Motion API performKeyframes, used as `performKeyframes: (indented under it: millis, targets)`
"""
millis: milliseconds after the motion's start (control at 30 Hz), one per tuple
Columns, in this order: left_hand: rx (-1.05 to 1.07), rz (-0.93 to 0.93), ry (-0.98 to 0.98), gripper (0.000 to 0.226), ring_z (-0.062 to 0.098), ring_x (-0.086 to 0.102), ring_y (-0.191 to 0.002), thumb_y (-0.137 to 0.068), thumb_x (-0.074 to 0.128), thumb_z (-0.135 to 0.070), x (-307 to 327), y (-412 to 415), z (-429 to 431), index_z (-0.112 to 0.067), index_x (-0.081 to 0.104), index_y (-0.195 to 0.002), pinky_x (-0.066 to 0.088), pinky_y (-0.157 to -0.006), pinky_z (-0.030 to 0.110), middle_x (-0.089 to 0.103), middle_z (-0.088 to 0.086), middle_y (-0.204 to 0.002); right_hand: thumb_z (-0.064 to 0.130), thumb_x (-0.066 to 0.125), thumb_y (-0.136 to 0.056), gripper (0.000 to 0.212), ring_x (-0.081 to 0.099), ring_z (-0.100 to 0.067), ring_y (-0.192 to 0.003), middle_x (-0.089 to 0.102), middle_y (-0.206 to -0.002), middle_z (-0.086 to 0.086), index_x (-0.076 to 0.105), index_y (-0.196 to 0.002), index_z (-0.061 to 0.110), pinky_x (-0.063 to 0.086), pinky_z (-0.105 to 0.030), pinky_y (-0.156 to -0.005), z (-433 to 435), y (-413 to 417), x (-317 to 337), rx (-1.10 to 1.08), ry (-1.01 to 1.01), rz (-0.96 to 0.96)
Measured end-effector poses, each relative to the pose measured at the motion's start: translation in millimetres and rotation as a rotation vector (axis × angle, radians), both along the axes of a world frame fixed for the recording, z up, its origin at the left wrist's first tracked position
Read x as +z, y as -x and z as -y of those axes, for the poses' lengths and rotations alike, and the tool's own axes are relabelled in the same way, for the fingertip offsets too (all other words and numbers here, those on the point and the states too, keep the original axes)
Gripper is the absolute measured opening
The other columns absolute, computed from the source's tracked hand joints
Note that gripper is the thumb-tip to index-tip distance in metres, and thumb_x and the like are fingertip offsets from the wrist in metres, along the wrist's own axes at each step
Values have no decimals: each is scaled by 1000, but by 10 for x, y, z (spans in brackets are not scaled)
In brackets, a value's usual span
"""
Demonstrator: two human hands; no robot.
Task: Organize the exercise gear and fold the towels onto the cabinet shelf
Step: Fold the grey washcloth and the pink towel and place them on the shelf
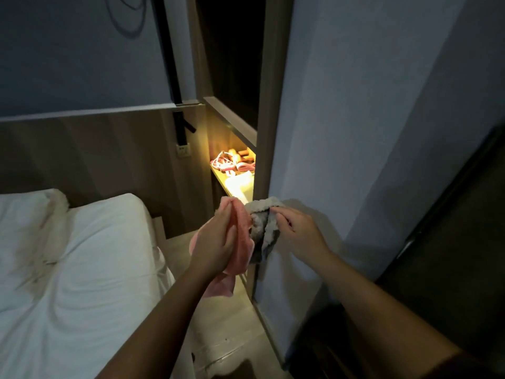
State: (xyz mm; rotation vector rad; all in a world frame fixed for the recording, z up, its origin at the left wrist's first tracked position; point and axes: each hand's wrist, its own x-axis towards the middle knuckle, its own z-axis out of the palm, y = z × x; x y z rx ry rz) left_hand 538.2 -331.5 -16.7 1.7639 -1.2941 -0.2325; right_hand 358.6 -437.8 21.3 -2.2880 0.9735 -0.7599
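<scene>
No readable text, labels, brands or numbers anywhere in view. Wall socket (183, 151) at 10 o'clock: too small and dim to make out any marking. Exercise gear (232, 162) on the lit shelf at 11 o'clock: blown out by the lamp, nothing legible. Pink towel (241, 236) in my left hand (216, 247) and grey towel (262, 228) in my right hand (297, 231), both near 6 o'clock: no legible tag or print.

shelf gear (232, 161) too small to identify, bed (68, 255) cropped left
</scene>
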Motion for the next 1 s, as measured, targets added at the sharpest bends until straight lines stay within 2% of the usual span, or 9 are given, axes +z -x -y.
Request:
performKeyframes:
  millis: [133, 267, 433, 500, 567, 700, 867, 1000]
  targets:
    - [13, 72, 20, 45, 13, 46, -129, -102, 40, -28, -65, -493, 181, -28, 33, -146, 35, -103, 17, 48, -1, -145, 25, 43, -103, 33, 53, -4, -103, 65, -125, 0, 64, -128, 20, 35, -3, -77, 199, -483, -72, 9, -21, 23]
    - [85, 48, 18, 51, 3, 38, -132, -96, 28, -46, -197, -886, 362, -35, 27, -146, 22, -95, -3, 42, -9, -148, 29, 42, -104, 33, 51, 2, -100, 64, -124, 5, 64, -128, 24, 38, -4, -76, 472, -974, -190, 46, -62, 20]
    - [130, -29, -6, 42, 11, 49, -124, -103, 38, -36, -354, -1355, 705, -31, 33, -145, 27, -91, 0, 49, -2, -143, 34, 40, -103, 34, 53, 5, -94, 64, -117, 11, 64, -126, 27, 44, -11, -78, 924, -1656, -336, 86, -133, 35]
    - [143, -15, -46, 50, 3, 54, -113, -101, 39, -43, -404, -1566, 860, -28, 32, -148, 33, -87, 2, 52, -3, -140, 36, 40, -103, 33, 53, 9, -91, 62, -108, 18, 65, -123, 28, 43, -8, -74, 1123, -1933, -401, 91, -170, 60]
    - [160, -1, -73, 53, -5, 48, -109, -102, 36, -44, -452, -1799, 1041, -27, 28, -152, 31, -84, 0, 50, -4, -143, 37, 41, -103, 32, 54, 8, -90, 58, -98, 27, 66, -121, 29, 45, -9, -73, 1348, -2210, -467, 84, -223, 98]
    - [188, 14, -109, 53, -10, 40, -109, -104, 38, -36, -514, -2247, 1400, -27, 24, -154, 26, -78, -6, 46, -4, -149, 33, 42, -103, 31, 56, 3, -91, 60, -96, 21, 68, -119, 25, 49, -15, -75, 1777, -2714, -555, 66, -286, 133]
    - [200, 43, -115, 54, -5, 32, -127, -104, 39, -32, -524, -2760, 1869, -25, 23, -155, 18, -92, -4, 31, -5, -157, 31, 42, -104, 31, 54, 8, -89, 61, -96, 19, 68, -117, 25, 44, -11, -70, 2200, -3219, -596, 74, -298, 130]
    - [136, 34, -117, 53, -5, 28, -130, -104, 38, -32, -561, -3146, 2182, -27, 22, -155, 24, -103, 12, 27, -10, -157, 31, 42, -104, 31, 52, 11, -89, 63, -102, 17, 68, -119, 25, 43, -7, -71, 2512, -3524, -660, 67, -286, 92]
